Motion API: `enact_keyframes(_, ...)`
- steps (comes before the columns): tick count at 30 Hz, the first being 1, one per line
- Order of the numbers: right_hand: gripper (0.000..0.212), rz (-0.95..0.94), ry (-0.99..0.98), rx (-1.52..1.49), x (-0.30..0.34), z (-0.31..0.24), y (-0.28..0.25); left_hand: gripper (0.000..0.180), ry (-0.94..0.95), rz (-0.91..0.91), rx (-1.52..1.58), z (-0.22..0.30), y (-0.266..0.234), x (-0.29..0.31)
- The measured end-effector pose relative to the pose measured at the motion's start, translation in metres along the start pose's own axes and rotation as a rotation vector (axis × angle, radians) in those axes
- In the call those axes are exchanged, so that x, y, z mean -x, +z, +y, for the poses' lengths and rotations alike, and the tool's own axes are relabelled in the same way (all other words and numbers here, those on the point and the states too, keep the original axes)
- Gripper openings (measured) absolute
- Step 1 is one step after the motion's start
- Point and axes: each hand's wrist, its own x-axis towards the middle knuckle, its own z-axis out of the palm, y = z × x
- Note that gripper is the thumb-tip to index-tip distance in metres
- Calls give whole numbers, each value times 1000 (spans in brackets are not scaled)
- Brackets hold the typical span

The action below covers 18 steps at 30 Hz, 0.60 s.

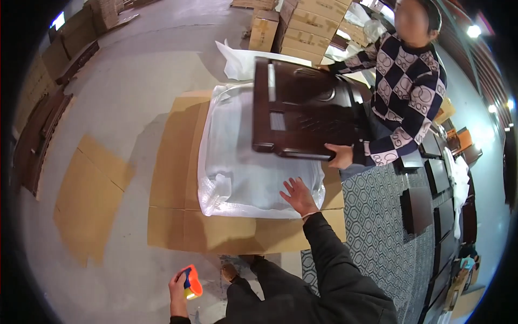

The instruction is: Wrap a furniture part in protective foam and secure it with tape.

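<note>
At the lower left my left hand (178, 287) is closed around an orange tape dispenser (195, 282) with dark blue and yellow parts. My right hand (298, 197) reaches forward with its fingers spread and nothing in it, over the near right part of a flat bundle wrapped in white foam sheet (243, 181). That bundle lies on an opened cardboard sheet (178, 178). A dark brown glossy furniture panel (318, 116) with raised mouldings is held tilted above the wrap by a co-worker (407, 97), whose hand grips its near right corner.
Stacked cardboard cartons (307, 32) stand at the back. A loose cardboard piece (91, 194) lies on the floor at left, near leaning dark panels (43, 135). On the right, a patterned grey carpet (372, 216) runs beside rows of dark panels (416, 210).
</note>
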Motion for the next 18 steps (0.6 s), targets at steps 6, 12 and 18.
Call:
enact_keyframes(6, 32, 202, 79, -255, 23, -10, 57, 32, -56, -80, -113, 63, 83, 30)
enact_keyframes(12, 16, 374, 327, -261, 34, -17, 85, 41, 14, -5, -212, 104, 106, 32)
enact_keyframes(18, 22, 443, 437, -234, 34, -11, 98, 71, 411, 106, -799, 166, 107, -63)
